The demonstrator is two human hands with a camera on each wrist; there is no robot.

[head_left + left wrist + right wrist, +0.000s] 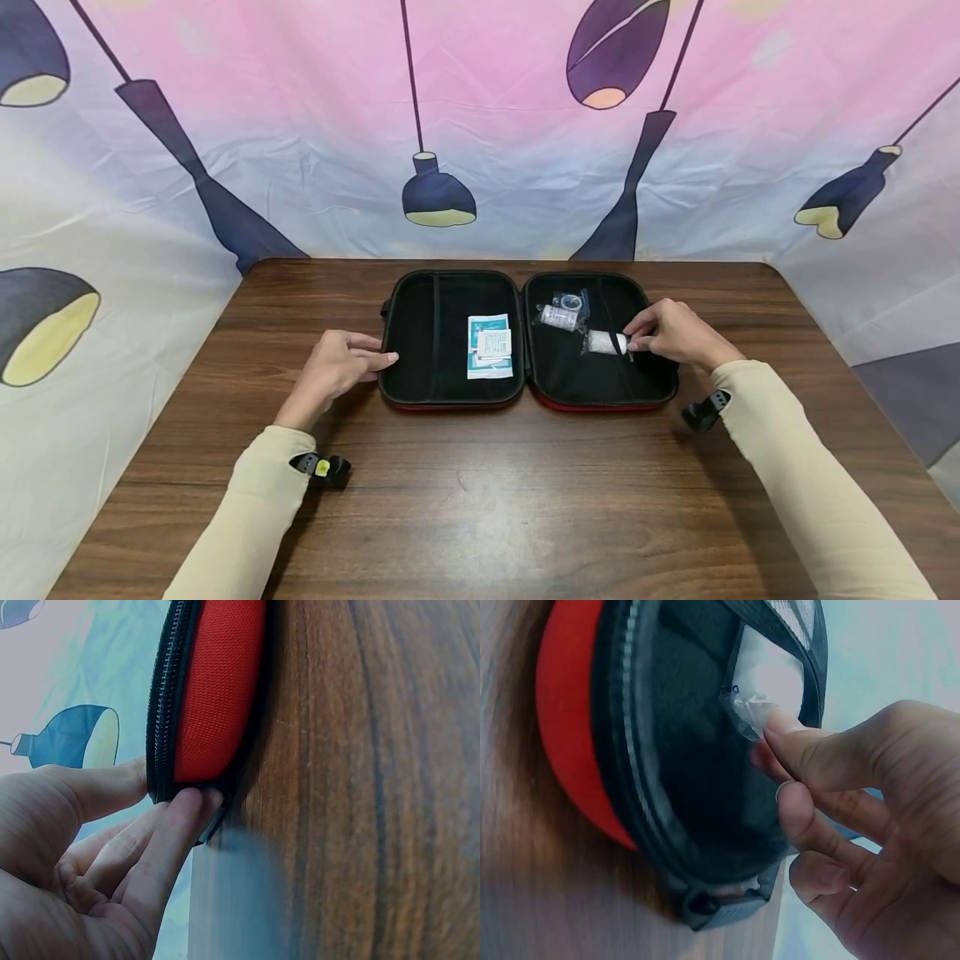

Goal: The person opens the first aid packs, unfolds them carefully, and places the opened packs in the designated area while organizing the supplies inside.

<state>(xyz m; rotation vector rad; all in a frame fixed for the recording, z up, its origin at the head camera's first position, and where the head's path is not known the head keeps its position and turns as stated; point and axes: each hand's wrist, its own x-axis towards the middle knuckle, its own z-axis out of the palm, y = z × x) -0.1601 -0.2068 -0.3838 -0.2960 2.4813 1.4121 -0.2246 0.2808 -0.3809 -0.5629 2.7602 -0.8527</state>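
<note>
A black-lined zip case (pixel 411 333) with a red shell lies unfolded on the table. My left hand (pixel 336 367) grips its left edge, thumb at the zipped rim and fingers against the outer side, as the left wrist view shows. Over the right half, my right hand (pixel 675 335) pinches the clear wrapper end of a white bandage roll (pixel 769 671) between thumb and fingers. A dark elastic strap (pixel 613 321) crosses that roll. Beside it in the right half are another wrapped roll (pixel 559 317) and a small clear packet (pixel 572 301) with a ring-shaped item.
Flat white and teal packets (pixel 489 346) lie in the case's left half, next to its black strap (pixel 436 333). The brown wooden table (pixel 480 500) extends toward me. Behind it hangs a patterned cloth (pixel 495 108).
</note>
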